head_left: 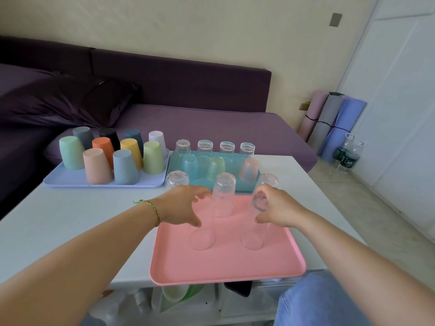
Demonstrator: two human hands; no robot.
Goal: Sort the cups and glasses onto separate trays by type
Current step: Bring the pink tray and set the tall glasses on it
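Three tall clear glasses stand upside down on the pink tray (223, 267) at the table's near edge. My left hand (181, 205) curls round the middle of the left tall glass (202, 240), thumb on the near side and fingers on the far side. My right hand (280, 208) grips the right tall glass (253, 237) the same way. The middle tall glass (223, 196) stands untouched between my hands. Behind it, the teal tray (231, 165) holds tinted translucent cups and a back row of several short clear glasses.
A lavender tray (70, 180) at the back left of the white table (70, 220) carries several opaque coloured cups, upside down. A purple sofa (211, 128) runs behind the table. Water bottles (348, 156) and rolled mats (329, 121) stand by the right wall.
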